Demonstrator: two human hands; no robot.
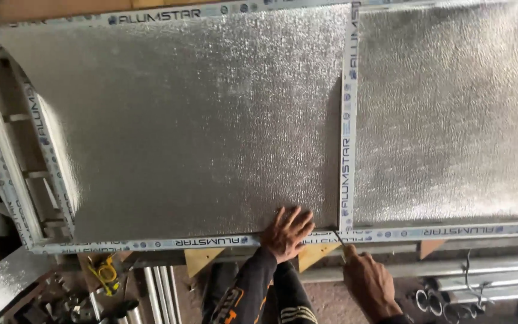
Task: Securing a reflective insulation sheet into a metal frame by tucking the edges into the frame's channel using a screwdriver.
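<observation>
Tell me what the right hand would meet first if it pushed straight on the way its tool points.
Probably the frame's near rail, by the upright divider; the right hand aims its thin tool there.

Soft daylight glares off the embossed metal sheet (211, 120) above the left hand (286, 231); below the hands lies dim shadow. Wide-angle distortion bends the frame's left edge; motion softens detail.

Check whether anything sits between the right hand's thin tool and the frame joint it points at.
Nothing visible does. The right hand holds a thin tool whose tip reaches the frame joint; the left hand lies flat on the sheet beside it.
</observation>
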